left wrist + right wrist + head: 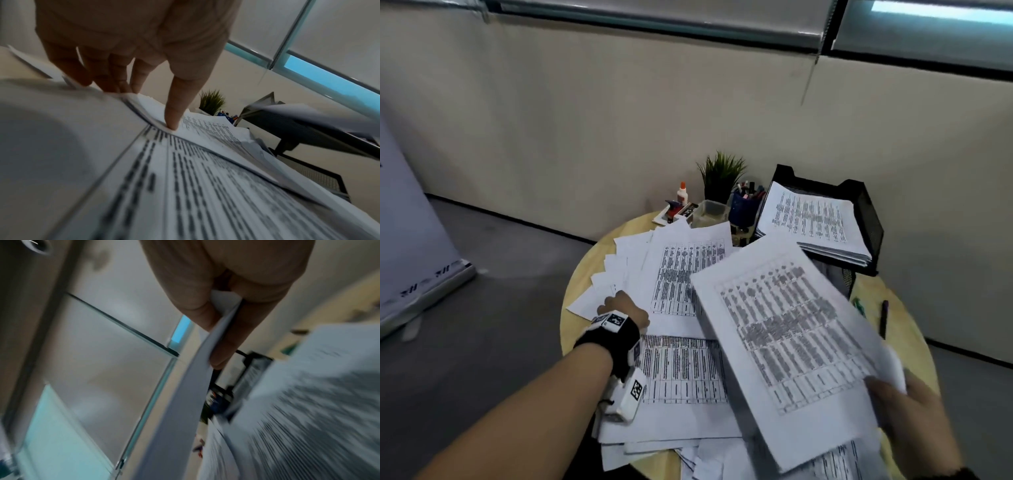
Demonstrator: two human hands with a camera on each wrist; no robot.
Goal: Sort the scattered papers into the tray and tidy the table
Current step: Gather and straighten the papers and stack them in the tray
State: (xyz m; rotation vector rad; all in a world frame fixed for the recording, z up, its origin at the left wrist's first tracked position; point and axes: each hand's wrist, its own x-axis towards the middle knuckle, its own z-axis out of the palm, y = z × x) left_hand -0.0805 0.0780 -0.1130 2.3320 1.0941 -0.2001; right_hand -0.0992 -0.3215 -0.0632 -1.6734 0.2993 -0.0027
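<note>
Printed sheets (pixel 681 274) lie scattered over the round wooden table (pixel 592 253). A black mesh tray (pixel 869 219) at the back right holds a stack of papers (pixel 811 216). My left hand (pixel 625 305) rests at the left of the pile. In the left wrist view its straight fingers (pixel 111 78) touch the sheet edges and the thumb (pixel 172 116) presses down on a sheet. My right hand (pixel 893 387) pinches the near corner of a sheaf of papers (pixel 784 329), held tilted above the table. In the right wrist view that sheaf (pixel 195 386) sits between thumb and finger.
Behind the papers stand a small plant (pixel 722 174), a blue pen cup (pixel 746 205), a glue bottle (pixel 682 193), a clear box (pixel 709 212) and a stapler (pixel 674 209). A dark pen (pixel 884 317) lies at the right rim. A white banner (pixel 414 240) stands on the floor to the left.
</note>
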